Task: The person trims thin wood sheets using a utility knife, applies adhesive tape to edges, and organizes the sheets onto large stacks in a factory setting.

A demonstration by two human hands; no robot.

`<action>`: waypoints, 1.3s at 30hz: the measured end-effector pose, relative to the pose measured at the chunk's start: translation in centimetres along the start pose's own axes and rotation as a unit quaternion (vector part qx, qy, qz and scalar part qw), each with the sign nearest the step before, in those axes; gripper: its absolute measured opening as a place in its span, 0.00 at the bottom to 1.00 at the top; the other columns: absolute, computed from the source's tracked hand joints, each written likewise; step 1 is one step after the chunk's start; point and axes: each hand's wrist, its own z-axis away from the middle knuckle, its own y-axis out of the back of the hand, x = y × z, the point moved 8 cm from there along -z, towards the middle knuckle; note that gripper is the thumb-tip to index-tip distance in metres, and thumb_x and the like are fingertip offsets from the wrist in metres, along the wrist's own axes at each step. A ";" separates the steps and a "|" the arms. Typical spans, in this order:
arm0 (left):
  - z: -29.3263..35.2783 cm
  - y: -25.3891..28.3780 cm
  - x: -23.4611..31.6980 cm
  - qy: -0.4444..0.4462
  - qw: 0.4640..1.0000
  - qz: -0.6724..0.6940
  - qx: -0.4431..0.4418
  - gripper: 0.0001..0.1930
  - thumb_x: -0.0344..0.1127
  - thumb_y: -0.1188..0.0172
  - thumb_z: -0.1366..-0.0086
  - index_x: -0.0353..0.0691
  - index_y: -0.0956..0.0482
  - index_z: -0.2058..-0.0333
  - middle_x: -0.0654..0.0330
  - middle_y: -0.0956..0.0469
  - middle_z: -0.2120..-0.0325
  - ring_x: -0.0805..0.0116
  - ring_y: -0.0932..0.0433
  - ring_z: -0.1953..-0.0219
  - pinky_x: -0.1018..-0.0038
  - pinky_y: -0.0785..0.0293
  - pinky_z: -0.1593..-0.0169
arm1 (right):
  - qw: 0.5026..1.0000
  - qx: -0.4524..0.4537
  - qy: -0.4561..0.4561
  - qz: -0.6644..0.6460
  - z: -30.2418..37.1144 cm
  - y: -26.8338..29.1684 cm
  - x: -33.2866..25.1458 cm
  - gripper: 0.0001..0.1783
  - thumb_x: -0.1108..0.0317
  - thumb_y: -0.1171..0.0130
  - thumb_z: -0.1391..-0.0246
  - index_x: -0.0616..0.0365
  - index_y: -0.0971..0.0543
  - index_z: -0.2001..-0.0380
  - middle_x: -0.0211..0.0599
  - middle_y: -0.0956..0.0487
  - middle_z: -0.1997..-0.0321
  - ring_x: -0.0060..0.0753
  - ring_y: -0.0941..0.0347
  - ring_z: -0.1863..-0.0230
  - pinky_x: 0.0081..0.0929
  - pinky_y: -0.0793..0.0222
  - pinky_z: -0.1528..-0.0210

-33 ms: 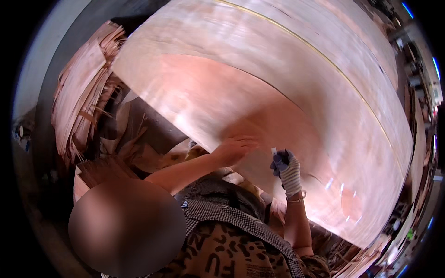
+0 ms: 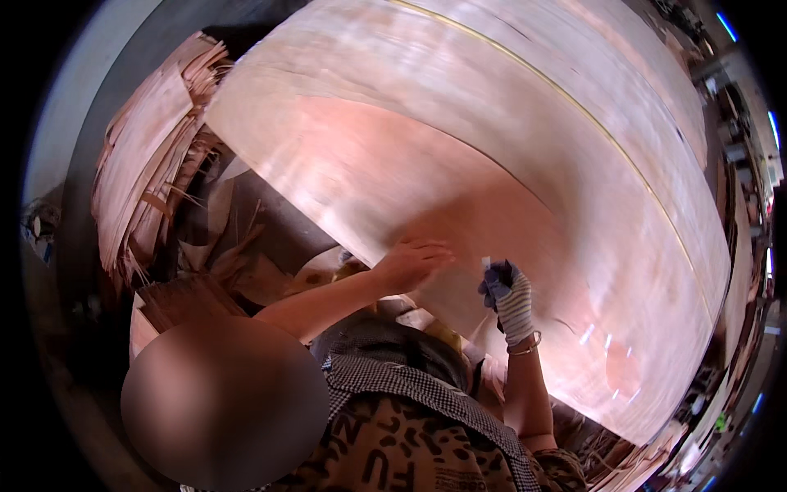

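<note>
A broad, pale pinkish wood veneer sheet [image 2: 369,156] spreads out before me. My left hand [image 2: 416,264], bare, lies over its near part with the fingers stretched out and holding nothing. To its right, my right hand [image 2: 507,293] wears a striped glove with dark fingers. Those fingers are pinched on a small white strip [image 2: 485,263] that sticks up past the tips; its exact kind is too small to tell. A reddish veneer patch [image 2: 484,193] with a curved far edge lies under and beyond both hands.
A yellow line [image 2: 557,86] curves across the far part of the sheet. Stacked veneer pieces [image 2: 152,156] with ragged edges stand at the left. Torn scraps [image 2: 217,217] lie beside them. More loose veneer [image 2: 648,463] shows at the lower right, below the sheet's near edge.
</note>
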 end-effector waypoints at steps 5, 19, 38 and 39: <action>1.9 13.2 -13.6 0.054 0.980 -0.116 0.153 0.19 0.28 0.48 0.52 0.48 0.29 0.58 0.65 0.32 0.55 0.63 0.37 0.49 0.60 0.44 0.45 | 0.994 -0.058 -0.078 -0.056 -9.7 -16.4 -5.0 0.06 0.68 0.48 0.50 0.59 0.28 0.70 0.31 0.27 0.81 0.14 0.39 0.88 0.13 0.46 0.87; 5.1 23.0 -31.4 0.080 0.963 -0.014 0.256 0.16 0.28 0.46 0.53 0.40 0.27 0.62 0.60 0.33 0.55 0.64 0.36 0.49 0.59 0.45 0.44 | 0.993 -0.059 -0.059 0.081 -29.7 -35.7 -8.6 0.09 0.65 0.44 0.54 0.60 0.27 0.73 0.34 0.27 0.84 0.21 0.36 0.89 0.19 0.42 0.89; -0.7 22.9 -32.3 0.107 0.987 -0.115 0.016 0.19 0.38 0.54 0.41 0.43 0.34 0.51 0.64 0.39 0.46 0.66 0.46 0.42 0.68 0.55 0.39 | 0.916 0.127 -0.002 0.381 -27.4 -21.7 -10.6 0.14 0.61 0.46 0.57 0.64 0.26 0.75 0.46 0.24 0.77 0.48 0.27 0.72 0.38 0.34 0.69; -2.5 21.2 -30.3 0.090 0.991 -0.083 0.058 0.19 0.39 0.55 0.41 0.43 0.34 0.51 0.65 0.38 0.47 0.67 0.45 0.43 0.68 0.55 0.39 | 0.950 0.122 -0.086 0.275 -27.3 -20.0 -7.8 0.14 0.61 0.45 0.57 0.63 0.26 0.75 0.47 0.24 0.76 0.49 0.28 0.71 0.39 0.34 0.69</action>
